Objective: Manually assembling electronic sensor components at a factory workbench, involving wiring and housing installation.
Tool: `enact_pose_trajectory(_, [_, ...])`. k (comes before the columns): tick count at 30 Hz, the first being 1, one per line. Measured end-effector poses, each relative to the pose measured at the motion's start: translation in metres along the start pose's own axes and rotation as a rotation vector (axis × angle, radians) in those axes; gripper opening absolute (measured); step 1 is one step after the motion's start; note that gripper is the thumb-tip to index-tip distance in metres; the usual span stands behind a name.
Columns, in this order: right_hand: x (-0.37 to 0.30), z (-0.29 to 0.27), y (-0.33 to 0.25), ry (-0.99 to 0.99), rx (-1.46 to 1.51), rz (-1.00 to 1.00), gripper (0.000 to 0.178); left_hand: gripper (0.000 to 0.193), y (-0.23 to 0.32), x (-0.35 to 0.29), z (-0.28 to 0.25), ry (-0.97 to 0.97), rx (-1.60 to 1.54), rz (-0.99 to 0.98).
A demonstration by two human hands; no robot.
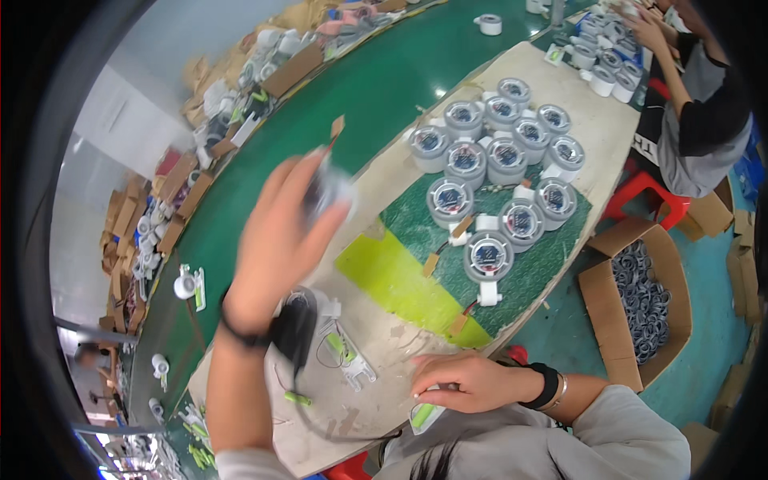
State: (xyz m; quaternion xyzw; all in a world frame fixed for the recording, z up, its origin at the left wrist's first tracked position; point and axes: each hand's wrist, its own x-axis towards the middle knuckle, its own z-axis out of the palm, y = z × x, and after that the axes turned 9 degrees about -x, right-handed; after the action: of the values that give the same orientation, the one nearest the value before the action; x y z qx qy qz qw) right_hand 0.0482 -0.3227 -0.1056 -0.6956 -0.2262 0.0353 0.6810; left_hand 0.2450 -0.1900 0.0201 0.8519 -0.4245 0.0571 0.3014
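Observation:
My left hand (276, 228) is raised over the left side of the worktable, closed around a round grey housing (330, 192) that is blurred by motion. A thin wire with a brown tab (338, 126) sticks up from it. Low at the table's front edge, my right hand (468, 382) has its fingers curled over a white holder with a green battery (424, 414), partly hidden by the hand and clothing. Several similar grey housings with round circuit boards (489, 254) stand grouped on the right of the table. Beneath my left wrist lies a white frame with green batteries (344, 352).
A green conveyor belt (232, 192) curves past the table's far left side, carrying a few white parts. On the right, a cardboard box (604, 304) of grey rings stands on the floor near a red stool (652, 200). A co-worker's arm (672, 72) reaches over more housings.

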Motion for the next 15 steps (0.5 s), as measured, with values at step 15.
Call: enact_pose_trajectory(15, [0.016, 0.035, -0.01, 0.161, -0.135, 0.061, 0.008, 0.044, 0.043, -0.239, -0.041, -0.162, -0.001, -0.311])
